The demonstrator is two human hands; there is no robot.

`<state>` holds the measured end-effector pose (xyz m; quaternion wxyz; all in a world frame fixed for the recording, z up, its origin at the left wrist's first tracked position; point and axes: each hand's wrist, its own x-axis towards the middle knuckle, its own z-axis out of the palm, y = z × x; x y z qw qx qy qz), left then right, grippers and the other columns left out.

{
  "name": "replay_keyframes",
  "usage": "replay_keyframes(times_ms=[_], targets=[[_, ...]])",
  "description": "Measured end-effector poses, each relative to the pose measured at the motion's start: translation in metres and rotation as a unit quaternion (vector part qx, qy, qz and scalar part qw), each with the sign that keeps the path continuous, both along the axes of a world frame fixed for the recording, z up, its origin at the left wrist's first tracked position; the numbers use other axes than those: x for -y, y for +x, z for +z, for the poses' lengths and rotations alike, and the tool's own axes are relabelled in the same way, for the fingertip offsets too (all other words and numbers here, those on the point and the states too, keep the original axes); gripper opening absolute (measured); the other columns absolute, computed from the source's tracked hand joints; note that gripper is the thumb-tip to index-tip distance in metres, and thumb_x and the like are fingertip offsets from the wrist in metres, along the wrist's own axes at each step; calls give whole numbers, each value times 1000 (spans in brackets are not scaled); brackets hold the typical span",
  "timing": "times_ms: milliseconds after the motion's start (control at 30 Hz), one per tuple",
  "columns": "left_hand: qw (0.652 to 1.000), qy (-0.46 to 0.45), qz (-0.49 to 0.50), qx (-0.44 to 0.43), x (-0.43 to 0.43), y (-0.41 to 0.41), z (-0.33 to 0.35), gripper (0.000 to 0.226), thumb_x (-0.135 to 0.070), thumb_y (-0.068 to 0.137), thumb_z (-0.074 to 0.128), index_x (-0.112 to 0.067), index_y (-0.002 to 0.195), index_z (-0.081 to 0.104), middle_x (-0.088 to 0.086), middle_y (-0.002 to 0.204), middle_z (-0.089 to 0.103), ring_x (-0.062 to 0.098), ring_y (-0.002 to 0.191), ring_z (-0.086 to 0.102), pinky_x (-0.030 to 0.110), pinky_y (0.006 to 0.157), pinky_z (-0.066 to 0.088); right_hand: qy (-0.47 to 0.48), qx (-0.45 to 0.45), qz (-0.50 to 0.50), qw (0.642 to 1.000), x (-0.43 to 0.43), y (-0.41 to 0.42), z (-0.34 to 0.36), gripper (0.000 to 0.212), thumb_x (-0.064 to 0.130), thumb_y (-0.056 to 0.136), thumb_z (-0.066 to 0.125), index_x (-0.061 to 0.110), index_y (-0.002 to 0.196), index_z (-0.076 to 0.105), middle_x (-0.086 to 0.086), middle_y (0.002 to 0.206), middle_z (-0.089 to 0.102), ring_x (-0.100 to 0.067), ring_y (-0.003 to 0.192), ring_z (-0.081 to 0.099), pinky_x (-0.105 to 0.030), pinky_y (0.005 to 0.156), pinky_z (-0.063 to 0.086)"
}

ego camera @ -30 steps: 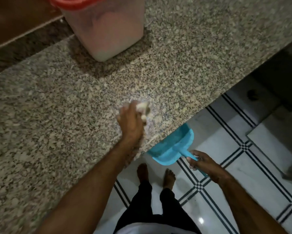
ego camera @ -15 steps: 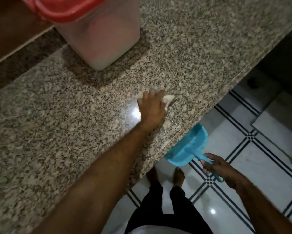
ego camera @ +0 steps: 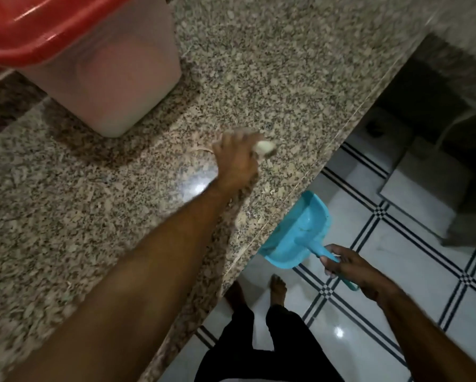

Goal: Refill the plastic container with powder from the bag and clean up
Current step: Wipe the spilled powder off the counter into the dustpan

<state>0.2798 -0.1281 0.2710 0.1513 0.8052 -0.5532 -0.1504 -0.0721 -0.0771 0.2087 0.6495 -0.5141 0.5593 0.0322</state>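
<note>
Presumably to catch swept powder, the blue dustpan is held by the right hand, fingers clamped on its handle, just below the granite surface edge. A pale cloth is gripped in the left hand. The lidded plastic container stands behind. Compared with a second earlier, the cloth has been carried farther from the edge.

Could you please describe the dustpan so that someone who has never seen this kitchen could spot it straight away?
Find the speckled granite counter and follow its front edge towards the person. Just below that edge, over the white tiled floor, the right hand holds the dustpan by its handle. It is the only bright blue thing here.
</note>
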Motion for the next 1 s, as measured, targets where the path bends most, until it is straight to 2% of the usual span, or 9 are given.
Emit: replay_keyframes(times_ms=[67, 133, 233, 333, 433, 567, 633, 767, 1000], targets=[[998, -42, 25, -25, 9, 5, 2, 32, -34, 95, 51, -34, 125, 64, 3, 131, 58, 26, 122, 48, 45, 105, 34, 2, 5, -12, 1000, 7, -3, 1, 16, 21, 100, 66, 7, 108, 67, -6, 71, 60, -24, 74, 53, -32, 70, 46], [986, -49, 159, 31, 20, 46, -15, 36, -42, 92, 45, -32, 123, 62, 6, 126, 58, 29, 117, 52, 51, 100, 40, 5, 11, -18, 1000, 17, -8, 0, 16, 24, 100, 65, 10, 109, 68, -5, 72, 61, -20, 73, 55, -29, 70, 47], [895, 3, 417, 161, 34, 157, -68, 50, -47, 80, 60, -31, 128, 57, 12, 132, 51, 42, 117, 53, 64, 99, 34, 13, 16, -22, 1000, 29, -13, -6, 17, 31, 100, 66, 17, 109, 70, 1, 74, 65, -9, 70, 61, -22, 69, 50], [891, 20, 442, 100, 58, 128, -64, 47, -45, 89, 53, -30, 133, 54, 16, 144, 49, 42, 130, 46, 61, 112, 25, 22, 23, -30, 999, 45, -18, -14, 16, 28, 99, 67, 15, 109, 69, -1, 75, 66, -6, 67, 62, -17, 66, 52], [939, -94, 290, 158, 79, 12, -22, 41, -33, 87, 63, -22, 126, 62, 15, 128, 62, 37, 116, 58, 52, 98, 43, 20, 29, -13, 999, 69, -26, -16, 20, 30, 99, 67, 14, 110, 70, -1, 76, 67, -9, 70, 62, -22, 69, 52], [995, -82, -49, 27, 74, -71, -34, 40, -39, 93, 51, -26, 130, 60, 8, 121, 60, 30, 106, 53, 42, 88, 36, 33, 26, 0, 999, 96, -40, -19, 19, 27, 99, 68, 12, 110, 71, 0, 75, 66, -11, 69, 61, -25, 72, 51], [993, -96, -56, -50, 89, -64, -26, 39, -39, 96, 43, -25, 128, 60, 6, 117, 61, 27, 107, 53, 44, 93, 39, 35, 27, 9, 999, 110, -49, -21, 18, 26, 99, 68, 11, 110, 71, 2, 74, 66, -11, 69, 61, -24, 70, 52], [993, -65, 83, -57, 132, -15, -16, 42, -35, 94, 50, -20, 133, 58, 10, 132, 54, 31, 120, 46, 43, 100, 35, 31, 28, 29, 999, 135, -66, -24, 17, 22, 100, 67, 8, 109, 69, 4, 72, 66, -5, 66, 63, -18, 65, 53], [986, -10, -167, -21, 130, -76, -8, 46, -48, 93, 39, -36, 127, 67, 6, 135, 55, 27, 121, 45, 33, 92, 23, 32, 59, 6, 998, 142, -70, -31, 26, 31, 96, 69, 10, 113, 70, -3, 76, 66, -11, 72, 62, -26, 75, 51]])
